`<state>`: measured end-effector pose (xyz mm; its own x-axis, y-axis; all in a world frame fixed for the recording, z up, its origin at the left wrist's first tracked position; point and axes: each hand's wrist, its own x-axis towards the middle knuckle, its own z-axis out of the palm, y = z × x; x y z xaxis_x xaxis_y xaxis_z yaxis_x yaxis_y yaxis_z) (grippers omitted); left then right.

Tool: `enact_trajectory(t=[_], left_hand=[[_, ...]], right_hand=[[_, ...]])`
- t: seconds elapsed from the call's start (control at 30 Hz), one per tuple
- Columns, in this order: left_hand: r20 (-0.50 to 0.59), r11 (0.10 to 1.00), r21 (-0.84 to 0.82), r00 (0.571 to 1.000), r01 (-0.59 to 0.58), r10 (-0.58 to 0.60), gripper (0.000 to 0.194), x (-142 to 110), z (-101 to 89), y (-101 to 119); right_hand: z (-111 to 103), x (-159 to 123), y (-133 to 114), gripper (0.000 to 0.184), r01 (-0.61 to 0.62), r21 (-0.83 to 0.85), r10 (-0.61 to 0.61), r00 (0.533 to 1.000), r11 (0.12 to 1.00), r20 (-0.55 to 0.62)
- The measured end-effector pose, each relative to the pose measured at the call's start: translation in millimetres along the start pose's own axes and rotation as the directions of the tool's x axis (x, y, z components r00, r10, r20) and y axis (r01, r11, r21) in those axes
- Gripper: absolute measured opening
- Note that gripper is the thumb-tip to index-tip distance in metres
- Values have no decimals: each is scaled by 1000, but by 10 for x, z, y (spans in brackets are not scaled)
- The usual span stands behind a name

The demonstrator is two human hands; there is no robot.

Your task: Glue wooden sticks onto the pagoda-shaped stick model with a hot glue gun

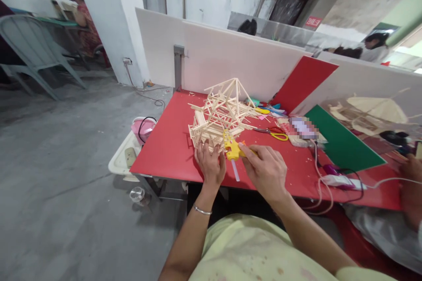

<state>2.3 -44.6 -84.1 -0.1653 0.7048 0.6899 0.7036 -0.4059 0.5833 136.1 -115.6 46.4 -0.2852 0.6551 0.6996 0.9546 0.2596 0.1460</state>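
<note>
A pale wooden stick model (211,116), built like a small house frame with a peaked roof, stands on the red table (171,140). My left hand (210,164) is at its near side, fingers bent over the lower edge and holding it. In my right hand (265,169) is a yellow hot glue gun (233,150), gripped by its handle. The gun's front end is close against the model's near right side; whether the tip touches cannot be made out. A whitish glue stick (235,170) juts from the gun toward me.
Scissors (278,134) with red and yellow handles lie right of the model, near a phone (303,127) with a cable. A green board (343,140) leans further right, beside a power strip (343,181). A white tray (115,162) stands left of the table. Another person's arm (412,184) is at the right edge.
</note>
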Motion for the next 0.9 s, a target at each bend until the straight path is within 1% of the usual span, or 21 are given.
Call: enact_trajectory(t=[0.13,0.23,0.33,0.4,0.5,0.57,0.63,0.77,0.83,0.9], left_hand=[[5,1000,2,1000,6,-6,32,-2,5,7],[6,1000,5,1000,14,-14,31,0,6,13],[-2,1000,7,1000,17,-17,30,2,11,11],[-3,1000,6,1000,15,-15,30,3,13,7],[-3,1000,-1,1000,13,-13,30,6,12,1],[1,1000,-12,1000,17,-17,31,8,11,-4],[8,999,-26,1000,25,-25,31,10,14,-12],[15,998,-38,999,41,-41,31,6,26,-31],[13,998,-38,999,45,-44,31,3,28,-38],[11,999,-39,999,39,-38,31,3,25,-44]], right_hand=[[-23,-72,60,40,-40,126,39,999,991,10],[-37,-119,119,41,-117,241,116,993,963,21],[-52,-117,143,40,-202,315,198,979,927,46],[-57,-95,135,38,-246,354,239,969,902,65],[-46,-57,110,29,-290,388,278,956,875,89],[-36,-32,100,25,-290,380,278,957,878,87],[-41,7,101,25,-264,332,259,964,906,61],[-105,155,123,29,-184,147,183,983,972,18],[-143,237,134,33,-159,104,157,987,982,28],[-170,296,139,37,-157,101,154,987,982,34]])
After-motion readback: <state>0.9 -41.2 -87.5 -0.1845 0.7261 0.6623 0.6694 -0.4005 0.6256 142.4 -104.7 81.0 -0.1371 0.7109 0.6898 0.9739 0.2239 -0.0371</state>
